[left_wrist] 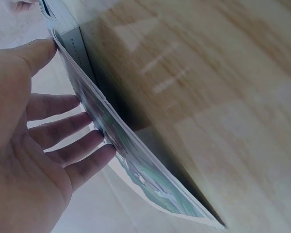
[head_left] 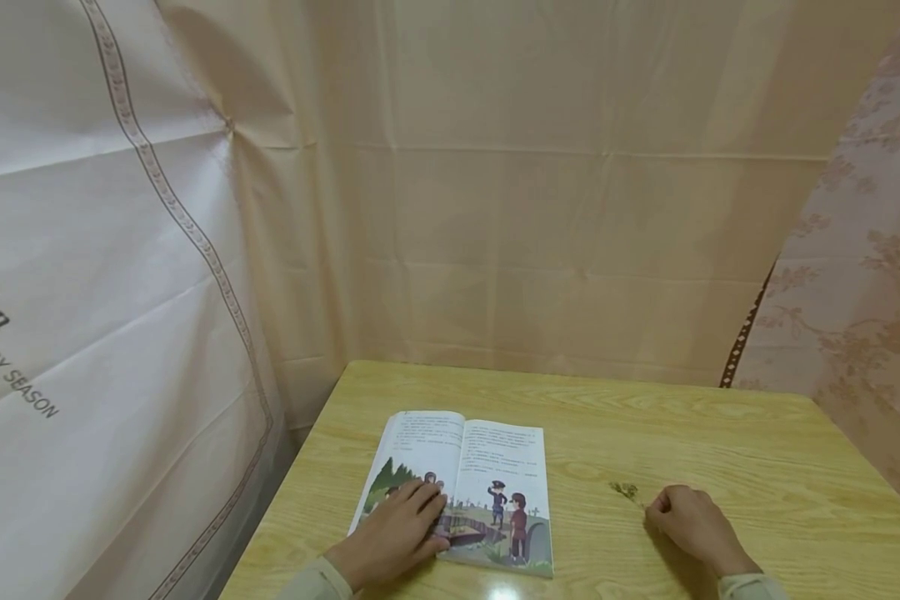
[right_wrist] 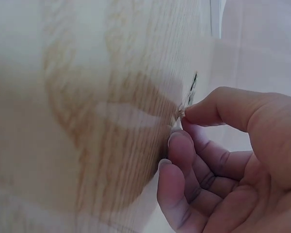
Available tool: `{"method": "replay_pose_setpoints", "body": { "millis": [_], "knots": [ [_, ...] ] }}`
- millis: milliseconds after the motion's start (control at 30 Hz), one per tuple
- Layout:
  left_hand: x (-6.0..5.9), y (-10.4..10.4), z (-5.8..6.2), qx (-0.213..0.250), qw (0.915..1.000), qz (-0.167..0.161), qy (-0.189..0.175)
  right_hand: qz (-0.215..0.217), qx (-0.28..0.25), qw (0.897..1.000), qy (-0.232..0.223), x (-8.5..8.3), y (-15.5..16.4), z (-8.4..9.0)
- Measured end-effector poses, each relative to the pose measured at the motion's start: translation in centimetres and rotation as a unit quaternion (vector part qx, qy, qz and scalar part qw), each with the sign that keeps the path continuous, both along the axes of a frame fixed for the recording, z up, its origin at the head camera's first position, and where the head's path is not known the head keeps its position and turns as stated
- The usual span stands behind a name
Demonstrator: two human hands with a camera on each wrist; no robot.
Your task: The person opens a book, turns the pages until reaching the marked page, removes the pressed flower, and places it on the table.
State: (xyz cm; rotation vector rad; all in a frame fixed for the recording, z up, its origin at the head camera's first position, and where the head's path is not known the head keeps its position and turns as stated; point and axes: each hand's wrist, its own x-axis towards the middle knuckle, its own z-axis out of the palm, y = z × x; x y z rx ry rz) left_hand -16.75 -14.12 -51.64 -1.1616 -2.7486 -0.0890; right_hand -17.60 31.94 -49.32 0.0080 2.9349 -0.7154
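An open illustrated book (head_left: 502, 454) lies on the wooden table (head_left: 600, 408). My left hand (head_left: 393, 529) rests on its left page near the fold, fingers spread and fairly straight. In the left wrist view the fingertips and thumb of that hand (left_wrist: 34, 126) touch the page surface of the book (left_wrist: 136, 160). Right of the book, my right hand (head_left: 693, 525) pinches the stem end of a small dried plant sprig (head_left: 625, 490) between thumb and finger. The right wrist view shows this hand (right_wrist: 223, 155) close to the tabletop, the sprig (right_wrist: 191, 92) partly hidden by the thumb.
A beige curtain (head_left: 555, 208) hangs behind the table's far edge. At the left is a white printed cloth (head_left: 120, 292), and a pink floral cloth (head_left: 862, 275) hangs at the right. Light glares on the tabletop near the front.
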Motion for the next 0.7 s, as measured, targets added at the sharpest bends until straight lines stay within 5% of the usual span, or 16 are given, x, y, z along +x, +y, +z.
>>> {"method": "replay_pose_setpoints", "body": {
  "millis": [700],
  "knots": [
    [-0.1, -0.2, -0.4, 0.007, 1.0, -0.006, -0.001, 0.016, -0.006, 0.999, 0.033, 0.6, -2.4, 0.4]
  ]
}}
